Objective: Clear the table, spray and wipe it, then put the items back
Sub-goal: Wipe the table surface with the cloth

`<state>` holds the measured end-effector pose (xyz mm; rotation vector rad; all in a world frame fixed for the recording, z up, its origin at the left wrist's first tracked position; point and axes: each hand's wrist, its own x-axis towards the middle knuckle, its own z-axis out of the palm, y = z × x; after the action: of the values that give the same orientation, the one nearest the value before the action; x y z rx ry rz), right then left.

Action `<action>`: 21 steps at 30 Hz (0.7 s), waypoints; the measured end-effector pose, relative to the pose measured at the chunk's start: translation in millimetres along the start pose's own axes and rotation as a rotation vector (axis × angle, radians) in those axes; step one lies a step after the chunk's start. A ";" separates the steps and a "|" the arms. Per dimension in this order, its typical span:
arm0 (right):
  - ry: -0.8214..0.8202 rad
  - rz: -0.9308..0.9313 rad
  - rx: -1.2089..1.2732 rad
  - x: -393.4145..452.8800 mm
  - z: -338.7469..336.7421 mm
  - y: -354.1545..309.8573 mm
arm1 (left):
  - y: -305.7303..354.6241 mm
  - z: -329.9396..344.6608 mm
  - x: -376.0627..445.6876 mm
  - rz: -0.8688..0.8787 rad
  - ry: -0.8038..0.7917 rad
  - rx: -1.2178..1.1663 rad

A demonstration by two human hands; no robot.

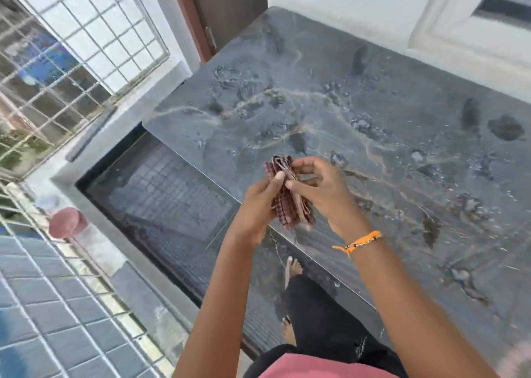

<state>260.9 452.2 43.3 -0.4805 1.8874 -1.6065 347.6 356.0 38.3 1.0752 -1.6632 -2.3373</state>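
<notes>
cloth folded in hand, tabletop wet and waiting

nearest you, both hands meet over the front edge of the table. your left hand [260, 202] cups the folded checked cloth [288, 196] from below, thumb pressed on its face, and your right hand [317, 189], orange thread bracelet [359, 242] at the wrist, pinches its upper folds between fingertips and thumb. the cloth is in the air, clear of the surface.

beyond it, the dark marble tabletop [373, 96] carries no items, only scattered droplets and wet patches, so by my reading clearing and spraying are done and you are shaping the cloth for wiping. next you need a flat pad pressed down by one hand, then swept across the wet patches out to the far corners by the wall.
</notes>
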 end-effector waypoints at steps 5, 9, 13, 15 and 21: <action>0.088 0.157 0.166 64.9 17.2 11.1 | 24.1 -31.8 51.2 -0.082 0.091 -0.024; 0.249 0.390 0.389 131.0 14.7 18.8 | 59.2 -52.2 109.9 -0.172 0.139 -0.057; 0.419 0.282 -0.047 173.2 19.7 20.7 | 91.4 -58.2 159.3 -0.167 0.089 0.081; 0.466 0.059 -0.187 185.9 30.6 3.8 | 105.6 -61.5 181.3 -0.116 0.058 0.173; 0.132 0.040 -0.136 213.6 84.7 -21.8 | 146.5 -74.1 219.3 -0.088 -0.079 0.333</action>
<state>153.6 250.2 12.3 -0.3989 2.1014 -1.5233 178.7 140.4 43.2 1.1398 -2.1333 -2.2304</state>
